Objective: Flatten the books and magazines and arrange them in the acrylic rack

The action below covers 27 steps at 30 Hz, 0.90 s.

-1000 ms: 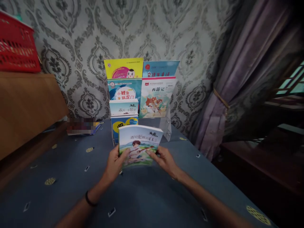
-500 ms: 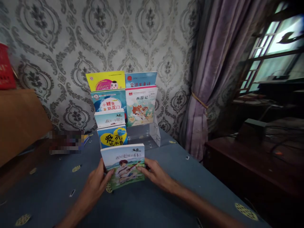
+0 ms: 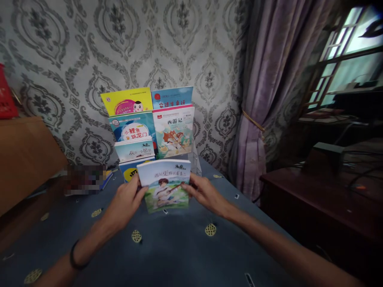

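A paperback book (image 3: 167,191) with a guitar player on its cover is held upright between both hands. My left hand (image 3: 128,199) grips its left edge, thumb on the front cover. My right hand (image 3: 206,193) pinches the right edge the same way. Just behind stands a clear tiered display rack (image 3: 196,163), mostly hidden. On its left side are a yellow book (image 3: 125,99), a teal book (image 3: 131,123), a pale book (image 3: 134,149) and a blue book (image 3: 125,169) that the held one partly covers. On its right side a light-blue book (image 3: 172,95) rises behind a pink-topped book (image 3: 173,133).
Dark blue patterned cloth covers the table (image 3: 185,255). At the left are a cardboard box (image 3: 26,155), a red object (image 3: 6,93) and a blurred-out item (image 3: 85,179). A tied purple curtain (image 3: 254,99) and a dark red desk (image 3: 323,207) stand to the right.
Both hands have carried the book forward and slightly right, toward the rack. It now hides more of the blue book and the rack's lower right tier. The camera view has shifted a little.
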### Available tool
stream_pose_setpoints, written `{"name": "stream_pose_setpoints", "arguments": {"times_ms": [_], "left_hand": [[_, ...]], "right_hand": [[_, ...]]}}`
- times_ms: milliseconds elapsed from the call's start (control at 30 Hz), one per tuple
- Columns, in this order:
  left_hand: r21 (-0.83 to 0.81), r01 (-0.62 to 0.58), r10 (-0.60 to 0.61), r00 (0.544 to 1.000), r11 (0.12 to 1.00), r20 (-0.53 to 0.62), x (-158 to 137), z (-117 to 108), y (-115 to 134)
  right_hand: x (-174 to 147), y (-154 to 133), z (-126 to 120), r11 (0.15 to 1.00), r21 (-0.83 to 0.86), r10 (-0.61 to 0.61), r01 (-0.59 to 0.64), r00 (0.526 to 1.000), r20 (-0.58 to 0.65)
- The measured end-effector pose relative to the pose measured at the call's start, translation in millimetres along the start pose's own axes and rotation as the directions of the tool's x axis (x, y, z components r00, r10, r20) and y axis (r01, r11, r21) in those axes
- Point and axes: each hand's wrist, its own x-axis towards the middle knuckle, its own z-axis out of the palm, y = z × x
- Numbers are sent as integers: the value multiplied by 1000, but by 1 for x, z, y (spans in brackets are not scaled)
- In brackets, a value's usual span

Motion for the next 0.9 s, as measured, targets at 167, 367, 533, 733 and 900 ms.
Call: {"name": "stream_pose_setpoints", "arguments": {"times_ms": [167, 367, 533, 733, 900], "left_hand": [[149, -91, 110, 986, 985, -123, 54, -10, 31], [216, -254, 304, 920, 943, -246, 121, -26, 53], [264, -301, 365, 899, 916, -242, 153, -31, 47], [329, -301, 382, 899, 895, -216, 158, -23, 37], [364, -300, 397, 890, 882, -227, 160, -15, 32]], "right_hand": [[25, -2, -46, 990, -139, -22, 1, 989, -148], [75, 3, -97, 968, -236, -144, 80, 954, -264], [99, 18, -107, 953, -284, -190, 105, 938, -290], [104, 42, -96, 962, -262, -153, 72, 941, -303], [108, 56, -90, 974, -225, -102, 32, 947, -303]]}}
